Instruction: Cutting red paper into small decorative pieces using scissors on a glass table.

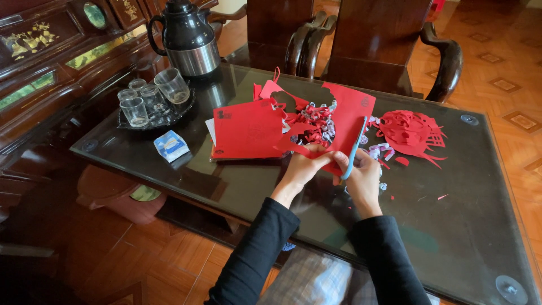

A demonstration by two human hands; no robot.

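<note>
Nearest, two black sleeves reach over the edge of the dark glass worktop (463, 226). The left hand (302, 169) has its fingers pinched together on the lower edge of a red paper sheet (344, 116), held just above the glass. The right hand (364, 178) has its fingers closed through the handles of blue scissors (354, 149), whose blades lie against the sheet. Beyond the hands lies a stack of red sheets (248, 130), with curled paper scraps (316, 121) beside it. To the right rests a cut red paper figure (409, 133). Left, a small blue-and-white packet (170, 145). Farther back stands a tray of glasses (152, 101) and a black kettle (186, 36).
</note>
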